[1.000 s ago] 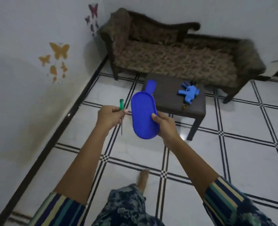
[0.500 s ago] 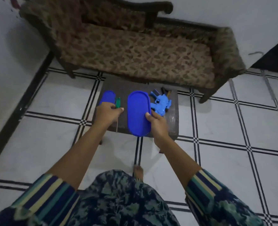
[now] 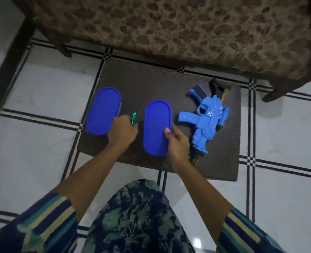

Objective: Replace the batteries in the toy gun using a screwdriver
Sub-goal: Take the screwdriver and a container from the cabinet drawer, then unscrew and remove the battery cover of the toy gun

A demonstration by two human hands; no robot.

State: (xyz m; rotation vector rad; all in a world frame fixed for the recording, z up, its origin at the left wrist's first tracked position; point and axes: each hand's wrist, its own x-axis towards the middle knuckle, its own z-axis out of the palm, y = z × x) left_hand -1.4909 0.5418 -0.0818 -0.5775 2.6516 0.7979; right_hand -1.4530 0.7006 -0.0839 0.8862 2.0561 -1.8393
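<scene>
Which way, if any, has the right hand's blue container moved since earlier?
Yes: blue container carried forward to the table, beside the toy gun.

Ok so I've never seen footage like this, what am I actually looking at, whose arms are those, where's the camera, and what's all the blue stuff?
There is no machine here. These are a person's two bare arms, filmed by a wide-angle camera worn on their head and looking down. In front of them is a low dark table, with a patterned sofa behind it. On the table lie a blue toy gun at the right and a blue oval box at the left. The left hand grips a green-handled screwdriver. The right hand holds a second blue oval box by its edge, thumb on top. I cannot tell whether it rests on the table.
</scene>
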